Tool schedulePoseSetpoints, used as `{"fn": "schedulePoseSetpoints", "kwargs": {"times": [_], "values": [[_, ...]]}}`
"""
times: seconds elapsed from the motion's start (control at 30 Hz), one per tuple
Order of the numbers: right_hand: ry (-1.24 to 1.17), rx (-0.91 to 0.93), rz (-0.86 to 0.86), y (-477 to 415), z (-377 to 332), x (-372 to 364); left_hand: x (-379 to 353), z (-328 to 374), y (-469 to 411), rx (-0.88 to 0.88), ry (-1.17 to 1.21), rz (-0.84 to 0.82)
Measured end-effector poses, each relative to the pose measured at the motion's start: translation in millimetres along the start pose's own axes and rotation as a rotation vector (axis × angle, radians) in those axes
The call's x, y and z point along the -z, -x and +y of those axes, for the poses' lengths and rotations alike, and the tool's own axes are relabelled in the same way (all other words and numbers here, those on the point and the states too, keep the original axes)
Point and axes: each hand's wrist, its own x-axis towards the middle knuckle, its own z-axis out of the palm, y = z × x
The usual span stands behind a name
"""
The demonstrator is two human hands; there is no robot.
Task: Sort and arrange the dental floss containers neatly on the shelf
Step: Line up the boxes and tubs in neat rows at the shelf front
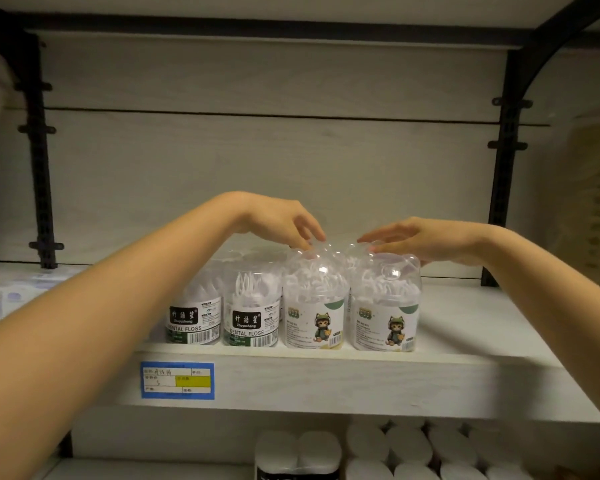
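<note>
- On the shelf [465, 317] in front of you, four clear floss jars stand upright in a row along the front edge, packed side by side
- The first black-label jar [194, 317] and the second black-label jar [252, 317] sit on the left, both reading DENTAL FLOSS
- The left cat jar [314, 313] and the right cat jar [385, 317] follow on the right
- More jars stand behind the row, mostly hidden
- Your left hand [284, 220] hangs over the left cat jar, fingers loose and slightly spread, tips touching its domed lid, pinching nothing
- Your right hand [426, 237] lies over the right cat jar, fingers nearly straight, resting on its lid
- A blue and yellow tag [177, 380] is stuck on the shelf's front edge, below the black-label jars
- White rolls [406, 445] fill the level underneath
</note>
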Motion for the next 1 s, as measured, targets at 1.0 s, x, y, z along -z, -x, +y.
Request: {"fn": "schedulePoseSetpoints", "kwargs": {"times": [1.0], "values": [[0.802,0.205,0.09,24,-154,-87,-3,-92,130,-0.109,-0.051,0.173]]}}
